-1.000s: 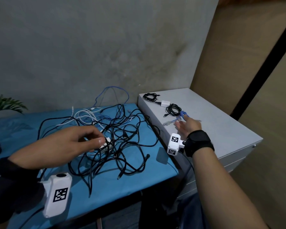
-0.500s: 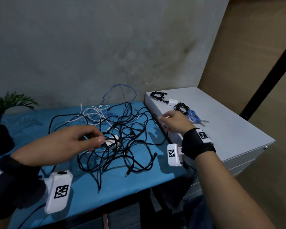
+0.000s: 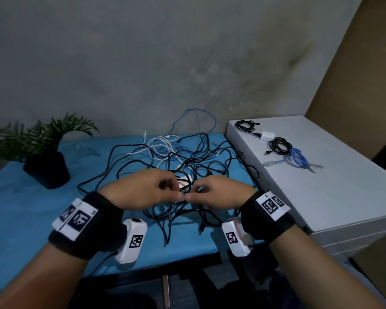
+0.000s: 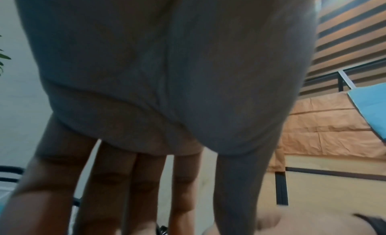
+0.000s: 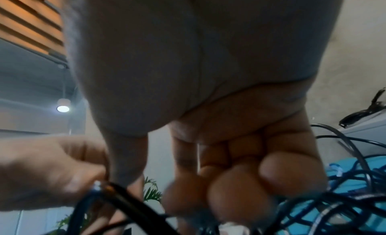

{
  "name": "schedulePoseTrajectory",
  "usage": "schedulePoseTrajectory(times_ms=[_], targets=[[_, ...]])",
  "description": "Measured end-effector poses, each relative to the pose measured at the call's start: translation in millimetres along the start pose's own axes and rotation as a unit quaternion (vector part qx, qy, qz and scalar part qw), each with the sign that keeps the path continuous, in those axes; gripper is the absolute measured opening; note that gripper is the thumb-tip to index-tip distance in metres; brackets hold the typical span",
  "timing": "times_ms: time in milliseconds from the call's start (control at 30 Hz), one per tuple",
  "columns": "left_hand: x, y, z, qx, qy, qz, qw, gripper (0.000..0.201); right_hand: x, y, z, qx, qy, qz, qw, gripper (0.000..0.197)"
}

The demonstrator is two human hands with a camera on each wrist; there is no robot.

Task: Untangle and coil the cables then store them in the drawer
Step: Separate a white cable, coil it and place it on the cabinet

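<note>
A tangle of black cables (image 3: 210, 166) lies on the blue table (image 3: 31, 208), mixed with a white cable (image 3: 161, 146) and a blue cable (image 3: 194, 112). Both hands meet over its near side, fingertips almost touching. My left hand (image 3: 176, 195) pinches a black cable (image 5: 129, 200) near its plug. My right hand (image 3: 191, 197) pinches the same strand beside it, its other fingers (image 5: 236, 185) curled in. A small white adapter (image 3: 184, 182) sits in the tangle just behind the hands. The left wrist view shows little beyond my fingers (image 4: 108, 189).
A white drawer cabinet (image 3: 321, 186) stands right of the table, drawers closed. On its top lie a black coil with a white adapter (image 3: 245, 126), a second black coil (image 3: 279, 146) and a blue coil (image 3: 299, 159). A potted plant (image 3: 47, 166) stands at the table's back left.
My right hand left the blue coil on the cabinet top and swung left to the tangle, meeting my left hand. My view turned left.
</note>
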State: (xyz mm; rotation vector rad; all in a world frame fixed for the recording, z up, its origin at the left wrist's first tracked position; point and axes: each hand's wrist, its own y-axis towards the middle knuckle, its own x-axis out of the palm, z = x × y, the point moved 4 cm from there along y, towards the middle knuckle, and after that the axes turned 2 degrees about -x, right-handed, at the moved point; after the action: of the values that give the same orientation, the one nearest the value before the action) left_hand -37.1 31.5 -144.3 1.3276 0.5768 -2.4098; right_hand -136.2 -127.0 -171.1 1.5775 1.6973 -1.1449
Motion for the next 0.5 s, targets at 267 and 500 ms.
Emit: schedulePoseTrajectory(times_ms=[267,500], targets=[[6.4,5.7,-2.6,0.0,0.012,-0.046,0.999,0.01,4.7,-1.4,-11.4,-0.05,0.071,-0.09,0.992,0.031],[-7.0,14.8,-5.8,0.013,-0.063,0.104,0.992,0.015,-22.8,-1.0,-14.9,-0.048,0.065,0.127,0.989,0.034]])
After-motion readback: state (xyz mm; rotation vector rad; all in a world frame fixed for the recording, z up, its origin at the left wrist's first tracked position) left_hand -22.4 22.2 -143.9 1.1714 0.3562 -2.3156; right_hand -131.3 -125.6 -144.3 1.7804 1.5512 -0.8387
